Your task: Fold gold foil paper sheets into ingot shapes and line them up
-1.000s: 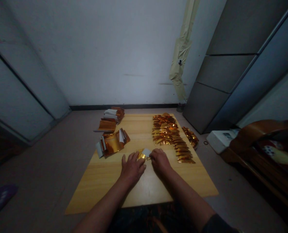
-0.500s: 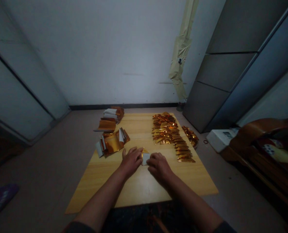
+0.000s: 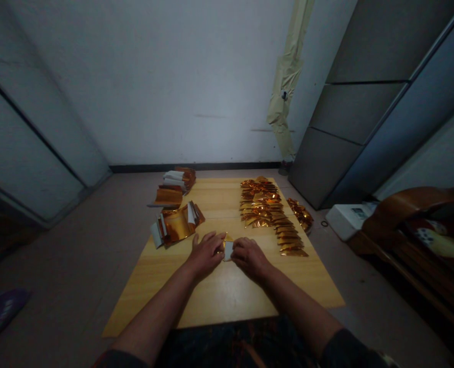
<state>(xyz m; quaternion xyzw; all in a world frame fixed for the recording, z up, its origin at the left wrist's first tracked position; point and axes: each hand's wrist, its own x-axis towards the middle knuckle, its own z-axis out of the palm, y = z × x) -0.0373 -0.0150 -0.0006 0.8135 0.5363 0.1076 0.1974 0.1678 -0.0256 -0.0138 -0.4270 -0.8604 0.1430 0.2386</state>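
Note:
Between my hands lies a small sheet of gold foil paper [image 3: 229,250], its pale grey back facing up and a gold corner sticking up at the far edge. My left hand [image 3: 207,253] grips the sheet's left side with bent fingers. At the right side, my right hand [image 3: 250,257] pinches the same sheet with its fingers curled together. My fingers cover both side edges of the paper. The sheet rests low at the wooden table [image 3: 227,301], near its middle.
Loose stacks of gold foil sheets [image 3: 176,225] lie at the table's left, with another pile [image 3: 180,179] behind. Rows of folded gold foil pieces [image 3: 263,204] line the right side. Beyond the right edge sits a heap of foil pieces [image 3: 301,214], near a white box [image 3: 343,221].
My right hand has shifted slightly left over the paper, so a narrower strip of its grey back shows. My left hand has hardly moved.

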